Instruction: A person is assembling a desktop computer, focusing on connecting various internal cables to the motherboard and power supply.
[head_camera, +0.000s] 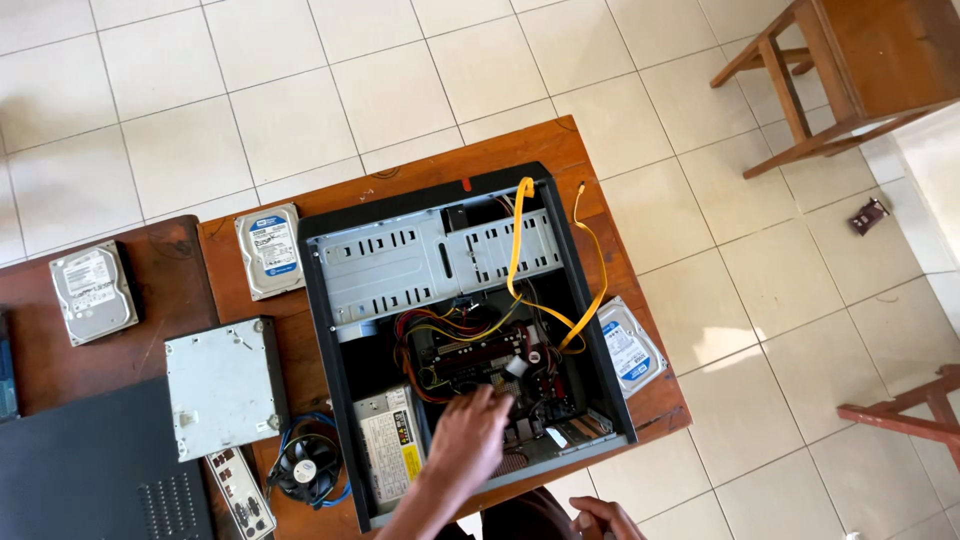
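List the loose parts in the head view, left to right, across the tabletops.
Hard drive on the dark table → silver optical drive → hard drive by the case's left wall → cooler fan → open computer case, left hand inside → hard drive at its right wall.

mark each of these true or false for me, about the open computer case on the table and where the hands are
1. The computer case lies open on the wooden table. True.
2. The left hand reaches inside the case. True.
3. The right hand grips the yellow cables. False: it is low at the picture's edge, outside the case, apart from the cables.
4. Three hard drives lie outside the case. True: two to its left, one at its right.
5. The cooling fan sits mounted inside the case. False: it lies loose on the table, left of the case.
6. The floor is carpeted. False: it has pale tiles.
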